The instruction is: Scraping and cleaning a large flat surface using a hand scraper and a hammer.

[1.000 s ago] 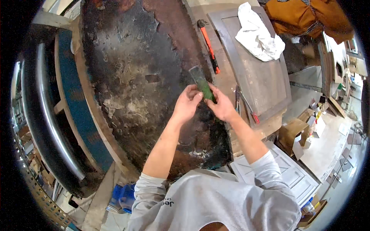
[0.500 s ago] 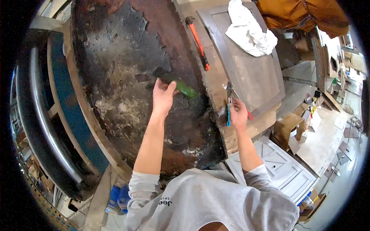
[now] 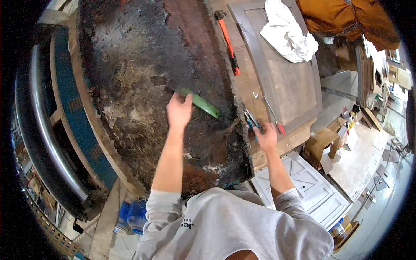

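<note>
My left hand (image 3: 179, 112) is closed around one end of a long, flat green strip (image 3: 203, 106), slightly blurred, over a large dark, stained slab (image 3: 138, 143). The strip slants toward the slab's right side. Past the slab's right edge, my right hand (image 3: 266, 137) grips a pair of pliers (image 3: 250, 119) with blue handles and metal jaws. Part of the pliers is hidden behind my fingers. Close by on the right, a screwdriver (image 3: 280, 128) with a red handle and thin shaft rests against a brown framed panel (image 3: 290, 95).
A hammer (image 3: 226, 41) with an orange and black handle lies along the slab's right. White cloth (image 3: 288, 34) covers part of the panel, with orange-brown fabric (image 3: 351, 19) beyond. A metal roller (image 3: 47, 117) runs along the left. A white panelled door (image 3: 299, 184) sits at the lower right.
The green strip has swung to point further down and right. My right hand has drawn the pliers left toward the slab's edge, exposing the screwdriver. The view has shifted slightly.
</note>
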A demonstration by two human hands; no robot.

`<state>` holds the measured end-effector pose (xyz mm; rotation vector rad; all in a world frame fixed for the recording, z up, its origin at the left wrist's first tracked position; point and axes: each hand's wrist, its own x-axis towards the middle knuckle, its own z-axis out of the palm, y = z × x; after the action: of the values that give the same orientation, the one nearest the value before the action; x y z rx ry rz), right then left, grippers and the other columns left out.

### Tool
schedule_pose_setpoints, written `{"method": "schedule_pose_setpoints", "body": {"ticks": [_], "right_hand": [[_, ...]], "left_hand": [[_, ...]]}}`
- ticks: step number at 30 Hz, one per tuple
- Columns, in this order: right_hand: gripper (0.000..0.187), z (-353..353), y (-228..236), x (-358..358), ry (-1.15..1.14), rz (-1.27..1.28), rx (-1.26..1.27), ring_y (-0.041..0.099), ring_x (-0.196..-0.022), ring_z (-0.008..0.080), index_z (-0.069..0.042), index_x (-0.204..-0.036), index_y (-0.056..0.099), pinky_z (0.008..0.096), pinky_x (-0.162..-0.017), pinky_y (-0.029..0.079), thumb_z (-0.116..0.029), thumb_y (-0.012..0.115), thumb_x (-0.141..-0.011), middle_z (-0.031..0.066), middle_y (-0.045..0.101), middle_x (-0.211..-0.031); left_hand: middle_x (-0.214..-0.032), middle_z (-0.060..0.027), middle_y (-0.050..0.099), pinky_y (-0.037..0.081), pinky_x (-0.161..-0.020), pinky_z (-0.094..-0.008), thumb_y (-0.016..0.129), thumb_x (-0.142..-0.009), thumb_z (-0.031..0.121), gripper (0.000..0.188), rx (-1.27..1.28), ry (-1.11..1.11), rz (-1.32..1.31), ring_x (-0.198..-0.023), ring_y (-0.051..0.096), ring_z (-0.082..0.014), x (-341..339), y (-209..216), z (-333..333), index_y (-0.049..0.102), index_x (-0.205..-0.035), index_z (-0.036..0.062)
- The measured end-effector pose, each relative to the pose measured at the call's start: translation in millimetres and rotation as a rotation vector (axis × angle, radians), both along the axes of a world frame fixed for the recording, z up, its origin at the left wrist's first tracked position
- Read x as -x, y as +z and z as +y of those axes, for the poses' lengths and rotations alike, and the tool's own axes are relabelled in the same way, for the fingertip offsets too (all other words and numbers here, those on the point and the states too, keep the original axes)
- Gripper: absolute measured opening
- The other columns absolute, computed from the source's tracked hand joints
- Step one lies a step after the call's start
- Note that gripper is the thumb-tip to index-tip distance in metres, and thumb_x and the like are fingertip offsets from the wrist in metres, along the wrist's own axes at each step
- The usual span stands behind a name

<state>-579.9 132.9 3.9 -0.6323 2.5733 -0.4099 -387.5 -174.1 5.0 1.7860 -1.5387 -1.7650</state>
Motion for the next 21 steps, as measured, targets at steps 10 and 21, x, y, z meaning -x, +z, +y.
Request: {"method": "schedule_pose_setpoints", "body": {"ticks": [10, 21], "right_hand": [[0.042, -5, 18, 40, 0.132, 0.461, 0.006, 0.049, -0.115, 0.0359, -0.009, -0.114, 0.062, 0.0495, -0.099, 0.038, -0.025, 0.071, -0.076, 0.014, 0.057, -0.121], [0.041, -260, -13, 75, 0.121, -0.074, 0.345, 0.059, -0.109, 0.0381, -0.006, -0.119, 0.061, 0.0446, -0.095, 0.046, -0.029, 0.064, -0.085, 0.0215, 0.063, -0.114]], "left_hand": [[-0.143, -0.0065, 0.044, 0.026, -0.113, -0.0502, 0.059, -0.087, 0.019, 0.047, 0.869, -1.229, -0.315, -0.136, 0.035, -0.0224, -20, 10, 25, 0.052, -0.133, 0.0144], [-0.099, -0.0067, 0.06, 0.043, -0.093, -0.0419, 0.058, -0.084, 0.008, 0.025, 0.829, -1.024, -0.224, -0.104, 0.058, -0.0244, -12, 38, 11, 0.059, -0.109, 0.0114]]}}
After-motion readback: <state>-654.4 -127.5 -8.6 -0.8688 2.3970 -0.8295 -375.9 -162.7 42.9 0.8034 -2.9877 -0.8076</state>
